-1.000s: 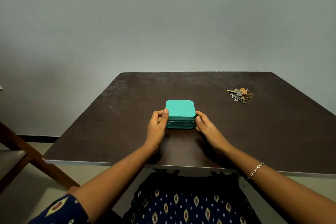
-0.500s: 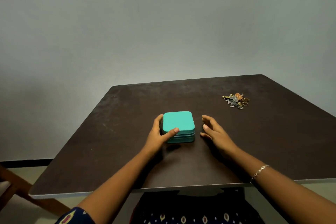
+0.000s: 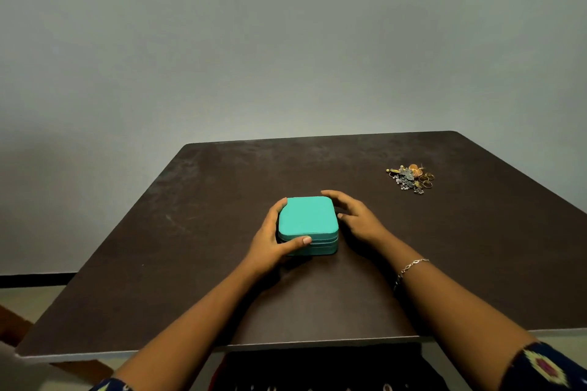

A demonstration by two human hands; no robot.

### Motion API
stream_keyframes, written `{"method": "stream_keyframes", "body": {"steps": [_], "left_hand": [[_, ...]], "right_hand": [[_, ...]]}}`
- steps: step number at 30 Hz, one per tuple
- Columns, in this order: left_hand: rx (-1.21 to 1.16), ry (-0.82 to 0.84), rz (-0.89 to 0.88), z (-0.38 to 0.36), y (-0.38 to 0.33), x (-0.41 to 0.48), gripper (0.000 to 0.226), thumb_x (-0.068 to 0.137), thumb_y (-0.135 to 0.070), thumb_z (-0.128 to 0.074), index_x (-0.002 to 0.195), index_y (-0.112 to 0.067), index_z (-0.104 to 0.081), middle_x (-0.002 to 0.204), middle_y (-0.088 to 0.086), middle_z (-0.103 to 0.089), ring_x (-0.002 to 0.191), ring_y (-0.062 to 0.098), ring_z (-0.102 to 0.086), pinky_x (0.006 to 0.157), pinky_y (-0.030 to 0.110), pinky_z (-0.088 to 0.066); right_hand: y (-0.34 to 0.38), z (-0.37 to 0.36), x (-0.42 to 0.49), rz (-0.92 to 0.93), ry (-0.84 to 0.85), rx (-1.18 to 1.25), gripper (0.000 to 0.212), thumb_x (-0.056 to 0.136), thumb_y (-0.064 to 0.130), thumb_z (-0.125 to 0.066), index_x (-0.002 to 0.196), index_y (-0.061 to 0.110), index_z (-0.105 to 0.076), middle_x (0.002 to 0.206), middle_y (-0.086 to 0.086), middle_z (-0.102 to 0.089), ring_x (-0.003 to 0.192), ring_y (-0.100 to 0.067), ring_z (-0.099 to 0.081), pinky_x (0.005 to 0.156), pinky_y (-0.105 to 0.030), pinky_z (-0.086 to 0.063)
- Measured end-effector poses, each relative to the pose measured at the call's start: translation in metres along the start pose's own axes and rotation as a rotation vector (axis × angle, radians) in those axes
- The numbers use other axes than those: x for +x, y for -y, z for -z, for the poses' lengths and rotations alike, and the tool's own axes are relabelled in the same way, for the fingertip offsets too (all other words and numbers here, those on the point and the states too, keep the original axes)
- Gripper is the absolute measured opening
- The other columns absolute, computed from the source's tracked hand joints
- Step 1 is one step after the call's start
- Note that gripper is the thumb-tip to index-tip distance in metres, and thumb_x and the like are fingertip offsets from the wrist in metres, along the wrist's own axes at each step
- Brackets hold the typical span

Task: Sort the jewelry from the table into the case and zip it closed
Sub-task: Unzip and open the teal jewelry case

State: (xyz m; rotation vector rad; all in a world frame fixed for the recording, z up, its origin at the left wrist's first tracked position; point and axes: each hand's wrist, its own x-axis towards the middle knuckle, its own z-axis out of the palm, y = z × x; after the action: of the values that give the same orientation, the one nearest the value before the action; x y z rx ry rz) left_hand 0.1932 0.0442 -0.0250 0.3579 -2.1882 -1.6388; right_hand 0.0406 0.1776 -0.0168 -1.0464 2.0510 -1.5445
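Head view: left hand point(image 3: 270, 244) grips teal case point(image 3: 307, 219); right hand point(image 3: 359, 220), fingers spread, just beside; jewelry point(image 3: 409, 179) near far-right corner of table point(image 3: 190, 263).

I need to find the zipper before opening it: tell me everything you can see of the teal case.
The teal case is a square box with rounded corners and a smooth, matte, leather-like lid. A seam line, likely the zipper, runs round its side; no pull shows. It lies flat and closed on the dark table. The left hand grips its left side, thumb on the front; the right hand is at its right edge, contact unclear.
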Motion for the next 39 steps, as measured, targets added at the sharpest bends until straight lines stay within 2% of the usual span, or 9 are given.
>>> {"method": "stream_keyframes", "body": {"steps": [4,8,13,18,22,25,29,34,39], "left_hand": [[-0.01,-0.005,-0.002,0.0,0.001,0.001,0.089,0.055,-0.044,-0.077,0.132,-0.038,-0.035,0.129,-0.015,-0.045,0.12,0.008,-0.046,0.102,0.035,-0.044],[0.014,-0.015,-0.009,0.0,0.0,0.001,0.083,0.059,-0.038,-0.078,0.131,-0.038,-0.035,0.128,-0.017,-0.045,0.12,0.006,-0.045,0.102,0.033,-0.043],[0.012,-0.019,-0.001,0.0,0.002,0.002,0.084,0.054,-0.047,-0.077,0.128,-0.045,-0.037,0.129,-0.017,-0.045,0.121,0.006,-0.046,0.102,0.036,-0.044],[0.029,-0.014,0.007,0.0,0.003,0.002,0.09,0.055,-0.049,-0.077,0.134,-0.04,-0.035,0.134,-0.012,-0.044,0.123,0.009,-0.045,0.102,0.038,-0.043],[0.062,-0.007,-0.005,0.001,0.0,0.001,0.091,0.058,-0.047,-0.076,0.137,-0.036,-0.032,0.134,-0.012,-0.042,0.123,0.007,-0.043,0.102,0.03,-0.043],[0.048,-0.015,-0.003,0.0,0.002,0.001,0.089,0.057,-0.046,-0.077,0.135,-0.036,-0.034,0.134,-0.011,-0.044,0.122,0.008,-0.044,0.102,0.032,-0.043],[0.051,-0.019,-0.008,-0.001,0.002,0.001,0.089,0.057,-0.047,-0.077,0.134,-0.036,-0.035,0.133,-0.01,-0.045,0.122,0.008,-0.045,0.102,0.033,-0.044],[0.073,-0.019,-0.012,-0.001,0.002,0.001,0.087,0.059,-0.046,-0.076,0.134,-0.035,-0.034,0.135,-0.009,-0.042,0.124,0.008,-0.043,0.103,0.03,-0.041],[0.086,-0.021,-0.017,-0.001,0.0,0.001,0.085,0.062,-0.04,-0.075,0.135,-0.033,-0.032,0.137,-0.008,-0.041,0.125,0.008,-0.041,0.105,0.029,-0.04]], "right_hand": [[0.0,0.001,0.009,0.03,0.031,0.046,0.05,0.083,-0.021,-0.033,0.114,0.011,-0.055,0.119,-0.006,-0.058,0.111,-0.016,-0.055,0.098,-0.031,-0.044],[0.002,0.001,0.015,0.052,0.067,0.046,0.043,0.085,-0.019,-0.037,0.112,0.008,-0.058,0.114,-0.002,-0.06,0.106,-0.01,-0.057,0.09,-0.022,-0.048],[0.003,0.001,0.021,0.083,0.092,0.056,0.038,0.085,-0.019,-0.039,0.109,0.003,-0.06,0.104,-0.004,-0.064,0.094,-0.005,-0.062,0.082,-0.02,-0.051],[-0.004,0.001,0.026,0.061,-0.012,-0.019,0.023,0.087,-0.01,-0.047,0.1,-0.001,-0.064,0.099,-0.011,-0.066,0.093,-0.018,-0.061,0.085,-0.031,-0.049],[-0.008,-0.001,0.028,0.032,-0.126,-0.042,0.017,0.086,-0.003,-0.054,0.09,0.006,-0.069,0.091,-0.008,-0.07,0.086,-0.016,-0.064,0.081,-0.033,-0.051],[-0.012,-0.001,0.029,-0.004,-0.219,-0.079,0.014,0.084,0.001,-0.059,0.085,0.01,-0.07,0.087,-0.005,-0.071,0.086,-0.018,-0.066,0.08,-0.036,-0.051],[-0.011,-0.002,0.025,-0.039,-0.289,-0.121,0.012,0.084,0.004,-0.06,0.087,0.008,-0.071,0.088,-0.005,-0.071,0.085,-0.017,-0.065,0.079,-0.034,-0.051],[-0.005,-0.003,0.023,-0.049,-0.324,-0.141,0.012,0.084,0.003,-0.06,0.087,0.006,-0.071,0.087,-0.006,-0.071,0.083,-0.014,-0.063,0.074,-0.025,-0.046],[-0.006,-0.003,0.022,-0.033,-0.338,-0.14,0.011,0.083,0.004,-0.061,0.085,0.008,-0.071,0.085,-0.005,-0.07,0.083,-0.015,-0.064,0.076,-0.029,-0.049]]}}
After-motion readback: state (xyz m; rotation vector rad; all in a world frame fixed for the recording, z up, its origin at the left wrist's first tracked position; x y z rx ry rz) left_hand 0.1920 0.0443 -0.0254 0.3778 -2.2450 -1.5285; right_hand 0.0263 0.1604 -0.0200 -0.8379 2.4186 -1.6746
